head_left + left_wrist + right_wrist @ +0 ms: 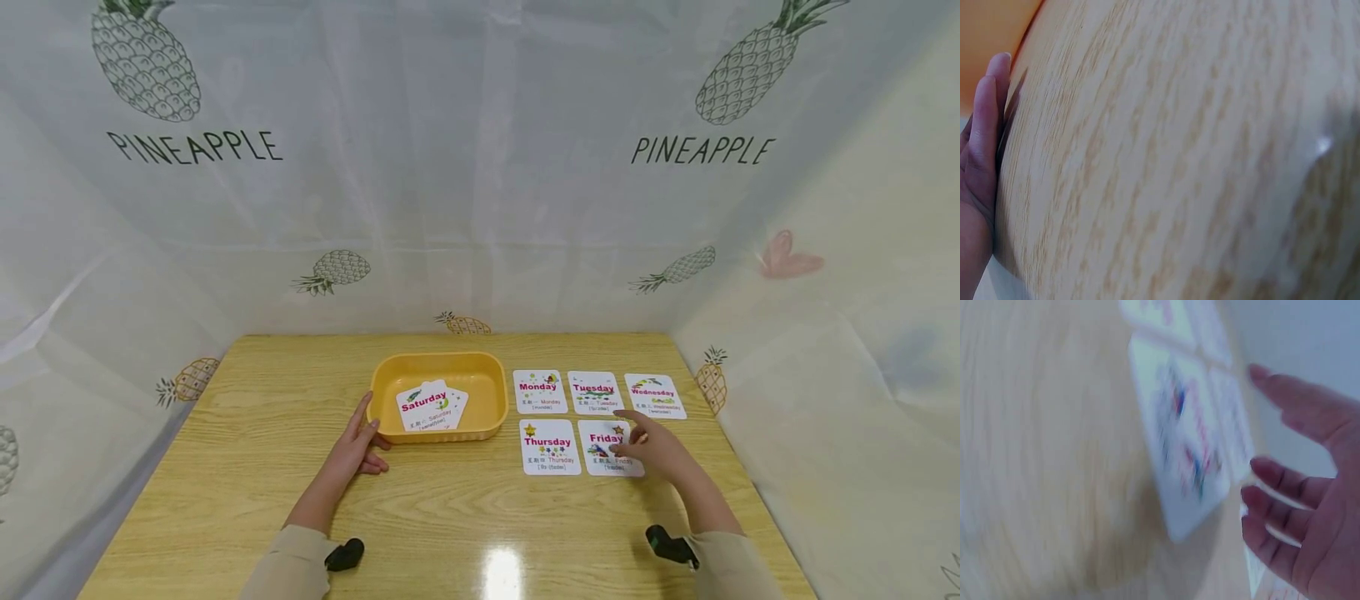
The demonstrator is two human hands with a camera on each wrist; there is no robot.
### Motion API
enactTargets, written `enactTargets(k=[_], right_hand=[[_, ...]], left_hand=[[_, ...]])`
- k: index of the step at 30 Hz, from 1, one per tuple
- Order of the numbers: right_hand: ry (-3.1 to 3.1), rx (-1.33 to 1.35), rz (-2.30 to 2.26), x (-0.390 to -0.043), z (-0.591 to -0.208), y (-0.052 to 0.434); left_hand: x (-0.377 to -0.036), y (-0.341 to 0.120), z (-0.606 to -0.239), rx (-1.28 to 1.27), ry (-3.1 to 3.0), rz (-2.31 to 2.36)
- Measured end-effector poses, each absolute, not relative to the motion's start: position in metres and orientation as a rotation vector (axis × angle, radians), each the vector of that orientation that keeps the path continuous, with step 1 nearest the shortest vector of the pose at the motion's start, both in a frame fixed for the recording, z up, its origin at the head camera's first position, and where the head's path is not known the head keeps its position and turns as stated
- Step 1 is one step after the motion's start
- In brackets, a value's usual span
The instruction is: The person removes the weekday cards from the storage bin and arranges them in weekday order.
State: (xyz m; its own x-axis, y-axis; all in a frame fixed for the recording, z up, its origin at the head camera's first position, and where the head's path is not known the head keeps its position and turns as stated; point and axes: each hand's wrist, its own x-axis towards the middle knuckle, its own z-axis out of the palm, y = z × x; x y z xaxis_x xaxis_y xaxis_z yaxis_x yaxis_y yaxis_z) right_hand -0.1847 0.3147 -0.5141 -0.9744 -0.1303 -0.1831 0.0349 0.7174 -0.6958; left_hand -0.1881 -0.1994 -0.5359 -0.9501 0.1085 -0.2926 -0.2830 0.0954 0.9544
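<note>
With relaxed, spread fingers the right hand (654,450) rests over the Friday card (609,448), holding nothing, so a sideways brush could likely nudge the Thursday card (550,447) beside its fingertips askew, while the flat left hand (358,443) merely touches the yellow tray (442,367)

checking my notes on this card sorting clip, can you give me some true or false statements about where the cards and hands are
1. The Saturday card lies inside the yellow tray. True.
2. The right hand grips the tray. False: it hovers at the Friday card; the left hand rests against the tray.
3. Five cards lie on the table right of the tray. True.
4. The Monday card sits in the lower row. False: it is in the upper row, beside the Tuesday card.
5. The Thursday card lies face down. False: its print shows.
</note>
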Motion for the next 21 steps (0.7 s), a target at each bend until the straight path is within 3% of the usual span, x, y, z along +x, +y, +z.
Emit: enactTargets(k=[21], right_hand=[[2.388,-0.334,-1.691,-0.216,-0.495,0.193]], left_hand=[[-0.201,-0.204,-0.573,-0.187,2.155,1.935]])
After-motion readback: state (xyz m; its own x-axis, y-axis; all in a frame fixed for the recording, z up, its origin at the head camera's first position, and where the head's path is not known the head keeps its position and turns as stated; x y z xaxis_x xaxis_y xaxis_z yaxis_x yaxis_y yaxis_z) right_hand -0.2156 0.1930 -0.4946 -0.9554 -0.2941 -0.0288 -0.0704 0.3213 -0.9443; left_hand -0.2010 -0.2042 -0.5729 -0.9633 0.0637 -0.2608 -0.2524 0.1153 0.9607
